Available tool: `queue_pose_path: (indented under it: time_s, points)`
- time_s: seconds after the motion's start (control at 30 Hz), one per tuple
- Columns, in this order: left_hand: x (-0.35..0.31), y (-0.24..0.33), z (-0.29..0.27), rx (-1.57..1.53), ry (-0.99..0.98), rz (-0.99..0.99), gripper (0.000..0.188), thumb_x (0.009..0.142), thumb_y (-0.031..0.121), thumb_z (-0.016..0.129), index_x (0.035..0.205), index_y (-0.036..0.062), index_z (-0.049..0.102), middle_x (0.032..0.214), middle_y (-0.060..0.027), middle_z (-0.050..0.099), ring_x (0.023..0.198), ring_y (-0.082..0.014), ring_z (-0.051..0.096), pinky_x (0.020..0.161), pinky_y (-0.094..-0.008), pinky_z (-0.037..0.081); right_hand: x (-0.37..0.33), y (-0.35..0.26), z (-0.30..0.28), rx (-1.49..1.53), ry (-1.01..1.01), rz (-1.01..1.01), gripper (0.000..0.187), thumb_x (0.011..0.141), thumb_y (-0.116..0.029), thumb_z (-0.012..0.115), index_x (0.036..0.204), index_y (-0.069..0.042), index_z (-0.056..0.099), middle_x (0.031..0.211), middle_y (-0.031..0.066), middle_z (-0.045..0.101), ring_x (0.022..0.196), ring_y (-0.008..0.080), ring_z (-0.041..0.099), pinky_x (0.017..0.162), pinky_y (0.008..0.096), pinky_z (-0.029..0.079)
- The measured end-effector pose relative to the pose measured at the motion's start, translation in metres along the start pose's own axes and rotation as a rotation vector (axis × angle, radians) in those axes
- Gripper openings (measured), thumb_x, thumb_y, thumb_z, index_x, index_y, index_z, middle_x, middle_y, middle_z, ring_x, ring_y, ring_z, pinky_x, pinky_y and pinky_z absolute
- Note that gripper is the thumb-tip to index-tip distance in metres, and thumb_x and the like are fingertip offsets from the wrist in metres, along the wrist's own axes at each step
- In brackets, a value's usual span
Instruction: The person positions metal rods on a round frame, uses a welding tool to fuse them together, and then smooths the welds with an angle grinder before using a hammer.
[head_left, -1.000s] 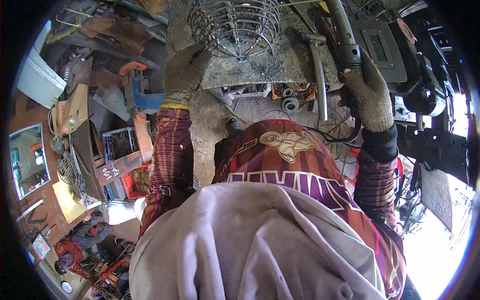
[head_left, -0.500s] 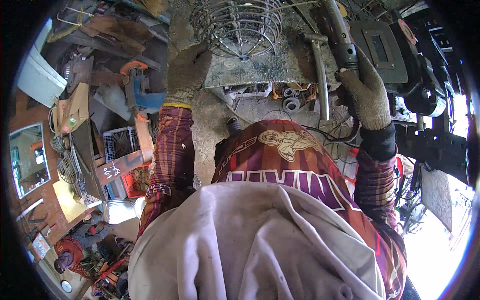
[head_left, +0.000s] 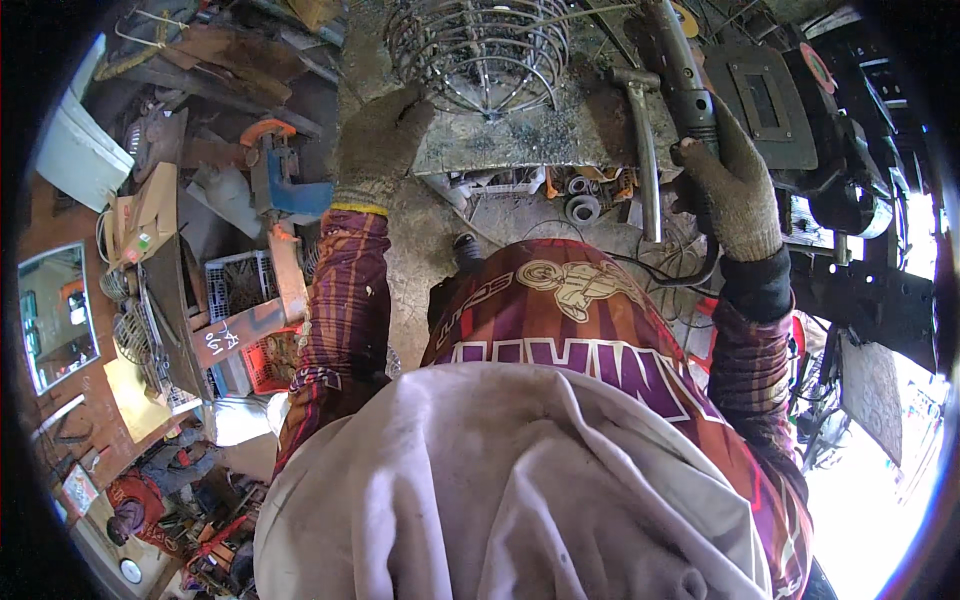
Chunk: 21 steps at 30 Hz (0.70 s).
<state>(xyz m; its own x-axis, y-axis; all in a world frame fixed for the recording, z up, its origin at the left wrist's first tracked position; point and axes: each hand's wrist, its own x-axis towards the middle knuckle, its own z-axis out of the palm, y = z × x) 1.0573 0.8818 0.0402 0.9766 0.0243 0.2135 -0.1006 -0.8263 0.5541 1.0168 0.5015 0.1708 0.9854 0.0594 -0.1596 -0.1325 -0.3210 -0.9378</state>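
While the brown-gloved right hand [head_left: 738, 195] grips a grey tubular metal tool [head_left: 682, 75], seemingly for control | brown-gloved left hand [head_left: 380, 145], hold unclear, lies beside round grey wire cage [head_left: 482, 62], perhaps steadying it

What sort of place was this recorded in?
Probably a metalworking or welding workshop: a cage of bent metal rods sits on the worktable, with a hammer and what looks like a welding mask to its right.

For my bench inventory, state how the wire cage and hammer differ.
The wire cage is built of curved bars; the hammer has a straight handle. The cage is broader than the hammer. The hammer reaches past the edge of the worktable; the visible cage doesn't. Both look metallic.
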Motion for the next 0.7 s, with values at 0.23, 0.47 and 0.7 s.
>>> queue_pose_path:
  time_s: [0.23,0.47,0.7]
  points:
    - [-0.001,-0.007,0.006,0.057,-0.012,-0.014,0.051,0.097,0.052,0.059,0.125,0.0126,0.073,0.123,-0.0175,0.072,0.116,-0.036,0.068,0.101,-0.0437,0.052,0.001,0.005,0.001,0.032,0.002,0.001,0.058,0.098,-0.015,0.065,0.151,-0.002,0.045,0.1,0.0064,0.066,0.072,0.0105,0.065,0.06,0.0264,0.056]
    - [-0.001,-0.001,0.006,0.066,0.0,-0.022,0.051,0.097,0.052,0.058,0.123,0.0115,0.074,0.122,-0.0163,0.072,0.115,-0.0349,0.068,0.101,-0.0433,0.052,0.003,0.005,0.001,0.025,-0.011,0.006,0.06,0.098,-0.016,0.065,0.153,-0.003,0.044,0.1,0.0069,0.067,0.072,0.0101,0.065,0.06,0.0262,0.056]
    - [-0.003,-0.003,0.01,0.079,0.069,0.018,0.043,0.097,0.046,0.064,0.116,0.0096,0.076,0.115,-0.0169,0.074,0.109,-0.0349,0.07,0.097,-0.0412,0.054,0.005,0.005,0.004,0.018,-0.002,0.014,0.064,0.097,-0.017,0.067,0.155,-0.003,0.042,0.101,0.0074,0.066,0.072,0.0108,0.064,0.06,0.0268,0.056]
